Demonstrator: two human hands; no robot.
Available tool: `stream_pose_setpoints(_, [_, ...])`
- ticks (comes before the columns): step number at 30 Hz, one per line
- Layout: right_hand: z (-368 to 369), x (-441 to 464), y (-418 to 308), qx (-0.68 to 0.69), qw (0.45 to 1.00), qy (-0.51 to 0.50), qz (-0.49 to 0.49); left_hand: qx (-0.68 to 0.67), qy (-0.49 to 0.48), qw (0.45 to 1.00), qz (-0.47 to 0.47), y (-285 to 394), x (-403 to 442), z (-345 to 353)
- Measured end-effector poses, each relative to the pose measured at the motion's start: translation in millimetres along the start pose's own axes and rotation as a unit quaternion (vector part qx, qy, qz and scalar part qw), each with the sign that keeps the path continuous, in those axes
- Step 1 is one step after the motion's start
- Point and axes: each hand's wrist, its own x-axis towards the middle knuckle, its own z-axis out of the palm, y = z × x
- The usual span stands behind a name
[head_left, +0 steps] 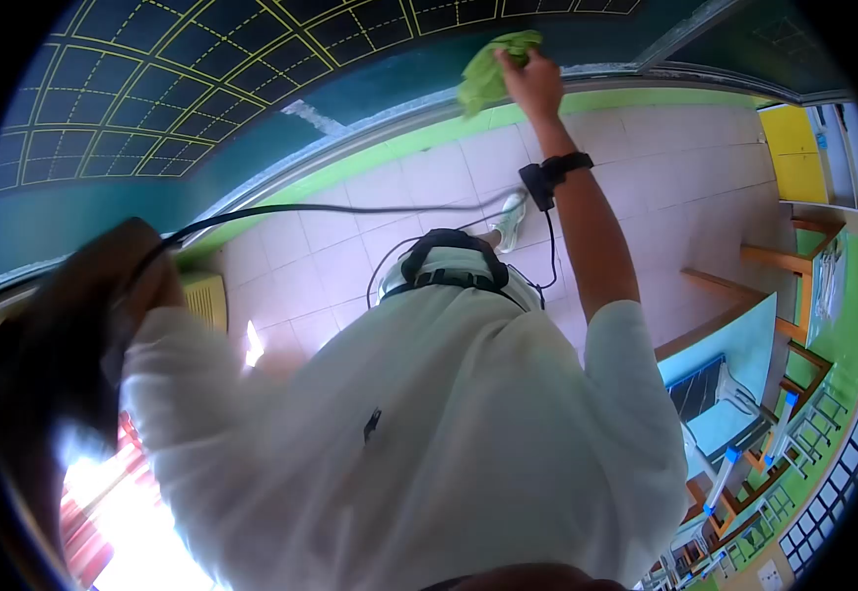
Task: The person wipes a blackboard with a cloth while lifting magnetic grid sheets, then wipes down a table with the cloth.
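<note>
A dark green board (281, 69) with yellow grid lines spans the top, above a pale tiled floor (665, 177). On the left, the left arm (158, 286) bends up close to the camera — too dark and blurred to tell whether its hand is wide, narrow or holding anything. Well apart from it, the right arm (587, 227) reaches out to the board's lower edge, where the right hand (537, 87) pinches a crumpled green cloth (483, 79) that spills leftward from its grip — a black device (544, 180) strapped near that wrist.
</note>
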Motion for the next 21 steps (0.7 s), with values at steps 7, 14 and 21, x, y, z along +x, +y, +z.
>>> stream_pose_setpoints(7, [-70, 12, 145, 0.017, 0.977, 0.128, 0.169, -0.219, -0.228, 0.940, -0.127, 94, -79, 76])
stream_pose_setpoints(14, [-16, -8, 147, 0.101, 0.966, -0.036, 0.235, -0.424, -0.607, 0.525, -0.420, 193, -343, 242])
stream_pose_setpoints(21, [65, -31, 89, 0.140, 0.951, -0.231, 0.151, -0.532, -0.376, 0.233, -0.722, 249, -390, 294])
